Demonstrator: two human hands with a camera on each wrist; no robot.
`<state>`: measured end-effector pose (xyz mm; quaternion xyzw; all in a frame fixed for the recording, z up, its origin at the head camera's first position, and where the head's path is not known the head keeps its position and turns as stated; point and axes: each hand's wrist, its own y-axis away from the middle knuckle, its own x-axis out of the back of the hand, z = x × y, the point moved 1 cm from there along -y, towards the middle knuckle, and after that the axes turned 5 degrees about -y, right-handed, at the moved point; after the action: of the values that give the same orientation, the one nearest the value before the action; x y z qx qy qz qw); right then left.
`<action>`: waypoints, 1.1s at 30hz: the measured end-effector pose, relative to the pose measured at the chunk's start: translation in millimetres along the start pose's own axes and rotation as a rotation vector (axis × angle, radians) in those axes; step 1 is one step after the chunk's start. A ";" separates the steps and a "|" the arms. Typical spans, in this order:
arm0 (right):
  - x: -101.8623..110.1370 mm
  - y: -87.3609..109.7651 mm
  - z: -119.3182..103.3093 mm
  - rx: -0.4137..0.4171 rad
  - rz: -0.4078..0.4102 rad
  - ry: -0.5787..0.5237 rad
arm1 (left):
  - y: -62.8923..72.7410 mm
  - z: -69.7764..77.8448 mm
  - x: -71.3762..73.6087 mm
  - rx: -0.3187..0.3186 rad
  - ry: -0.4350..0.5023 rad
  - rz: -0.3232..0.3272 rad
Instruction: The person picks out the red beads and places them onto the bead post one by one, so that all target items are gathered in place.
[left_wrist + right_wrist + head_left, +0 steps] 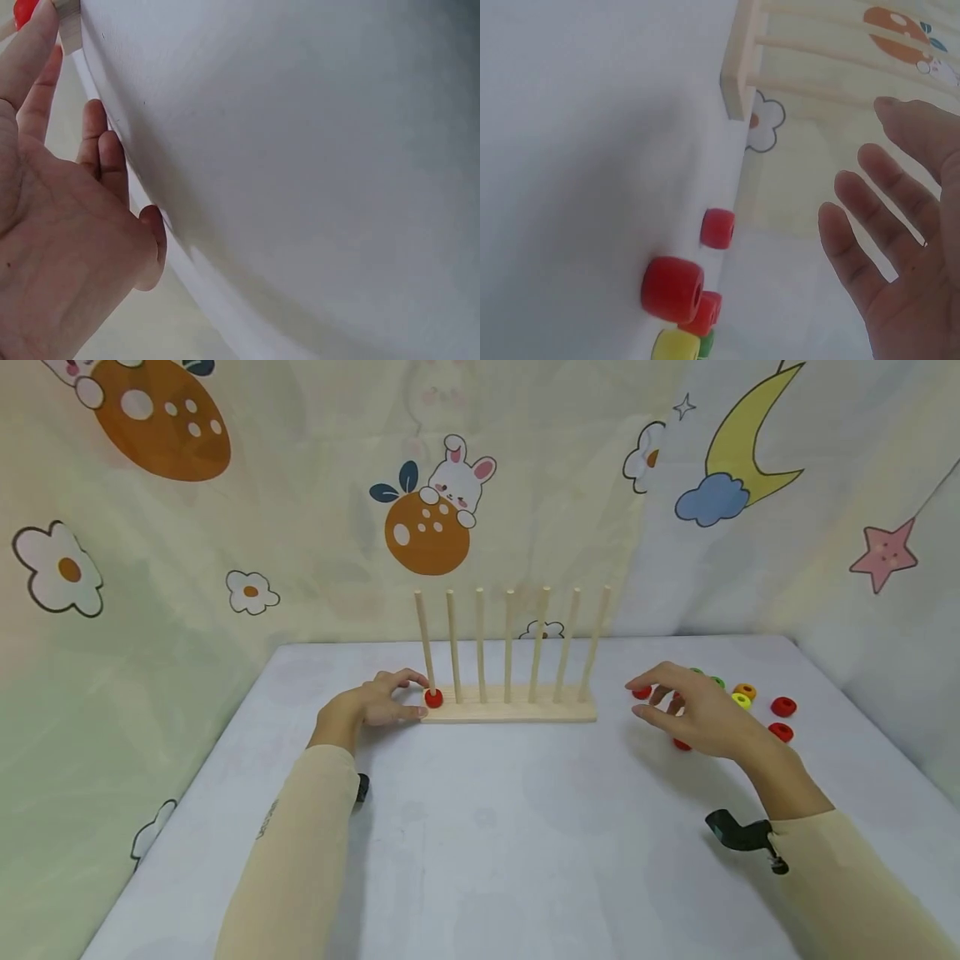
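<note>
On the left, my left hand sits low beside the peg rack, wrist coming in from the near side. Its fingers lightly pinch the rack's end, thumb at the front, forefinger behind. If that pinch slackens or pushes, I judge the rack could skid on the desk, or the forefinger could knock the leftmost peg, which has a red bead at its foot.

On the right, my right hand hovers above the loose beads, reaching in at an angle, fingers loosely bent and grasping nothing. A loose red bead shows below the fingertips; a hasty or off-centre dip could, I think, send it rolling. My hand hides some neighbours from the head view, so a blind brush might scatter them towards the yellow bead.
</note>
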<state>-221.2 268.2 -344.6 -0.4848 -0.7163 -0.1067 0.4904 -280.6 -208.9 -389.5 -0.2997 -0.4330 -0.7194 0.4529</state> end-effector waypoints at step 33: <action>15.5 41.7 41.1 -0.243 -0.077 0.025 | 2.2 3.0 -0.7 -0.010 -0.014 0.008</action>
<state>-213.2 324.3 -366.0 -0.5114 -0.7101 -0.2173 0.4324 -278.2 -206.4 -388.0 -0.3086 -0.4315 -0.7176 0.4513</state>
